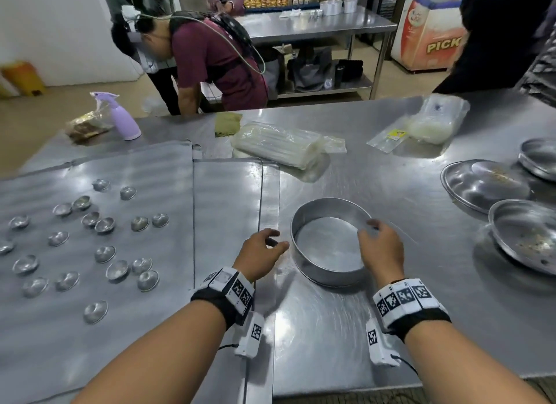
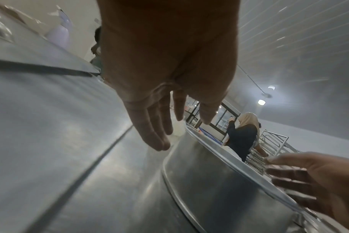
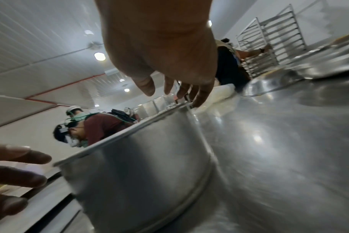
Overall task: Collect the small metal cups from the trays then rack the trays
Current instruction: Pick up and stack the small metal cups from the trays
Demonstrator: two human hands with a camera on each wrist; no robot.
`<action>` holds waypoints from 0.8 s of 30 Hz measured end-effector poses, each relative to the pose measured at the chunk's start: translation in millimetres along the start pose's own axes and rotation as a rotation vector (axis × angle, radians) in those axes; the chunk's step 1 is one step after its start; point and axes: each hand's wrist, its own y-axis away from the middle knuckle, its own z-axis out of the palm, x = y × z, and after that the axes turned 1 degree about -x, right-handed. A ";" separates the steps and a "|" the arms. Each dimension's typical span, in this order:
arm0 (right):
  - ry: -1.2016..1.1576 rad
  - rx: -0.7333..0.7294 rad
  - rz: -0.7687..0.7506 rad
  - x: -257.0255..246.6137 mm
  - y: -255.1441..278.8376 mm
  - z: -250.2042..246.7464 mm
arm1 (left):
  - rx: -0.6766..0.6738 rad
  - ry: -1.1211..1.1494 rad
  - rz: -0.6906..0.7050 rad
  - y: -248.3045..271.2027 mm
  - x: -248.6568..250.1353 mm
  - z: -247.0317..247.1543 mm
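Round pan [image 1: 328, 271]: upright on bare steel table [image 1: 391, 193], just right of the trays' right edges; nothing inside.
Room around pan: open steel on its near side and to its right; shallow metal dishes [image 1: 523, 238] well apart at the right edge; plastic-wrapped bundle [image 1: 276, 144] lying beyond.
Tray edges: narrow tray [image 1: 228, 199] with its right lip close to the pan's left wall; large tray [image 1: 126, 168] to its left, reaching the near table edge.
Small metal cups [image 1: 105, 226]: scattered over the large tray's left half, mostly apart, a few touching; none in the pan.
Left hand [image 1: 260, 257]: hovering just left of the pan, above the narrow tray's right edge; fingers [image 2: 149, 126] loosely extended, slightly bent, spread, holding nothing; no contact with the pan visible in the left wrist view.
Right hand [image 1: 380, 248]: over the pan's right rim, palm down; fingers [image 3: 199, 94] loosely curved and apart, tips at or just above the rim; firm grip not discernible.
Surface: polished steel, glare patches, swirl marks.
Far side of table: lilac spray bottle [image 1: 126, 120], clear bag [image 1: 433, 123] with white contents.
Room: person in maroon shirt [image 1: 210, 63] bent over beyond the table; second steel table [image 1: 316, 27] behind; empty tray rack [image 3: 269, 41] against a white wall.
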 end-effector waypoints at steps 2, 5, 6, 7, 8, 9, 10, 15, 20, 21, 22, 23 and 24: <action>0.058 0.005 -0.075 -23.4 6.8 17.3 | 0.055 -0.005 -0.005 9.0 -9.7 -23.9; 0.223 -0.023 -0.178 -65.5 24.4 51.3 | 0.151 -0.016 -0.038 26.0 -31.4 -68.9; 0.212 -0.059 -0.195 -74.8 29.3 61.1 | 0.178 -0.018 -0.049 29.9 -38.7 -80.0; 0.184 -0.105 -0.219 -86.0 35.6 75.2 | 0.213 -0.029 -0.069 36.1 -47.8 -95.4; 0.161 -0.144 -0.253 -95.1 42.4 89.5 | 0.252 -0.034 -0.084 42.7 -57.5 -110.2; 0.143 -0.185 -0.284 -103.3 50.5 104.3 | 0.291 -0.036 -0.103 49.7 -66.4 -124.7; 0.120 -0.234 -0.310 -111.5 59.7 119.2 | 0.328 -0.038 -0.124 56.4 -76.5 -138.9; 0.119 -0.511 -0.384 -146.7 114.9 195.5 | 0.447 -0.201 -0.232 97.4 -126.0 -205.1; 0.242 -0.705 -0.429 -168.5 165.0 265.7 | 0.262 -0.471 -0.335 127.9 -178.4 -261.4; 0.285 -0.729 -0.428 -180.1 183.2 292.9 | 0.208 -0.508 -0.347 133.4 -201.5 -284.0; 0.317 -0.741 -0.426 -184.8 190.0 304.4 | 0.154 -0.535 -0.339 133.7 -210.6 -291.7; 0.338 -0.755 -0.433 -185.4 192.3 305.1 | 0.110 -0.554 -0.326 133.9 -211.6 -289.8; 0.353 -0.764 -0.444 -185.2 194.1 307.6 | 0.078 -0.558 -0.312 133.7 -212.5 -287.5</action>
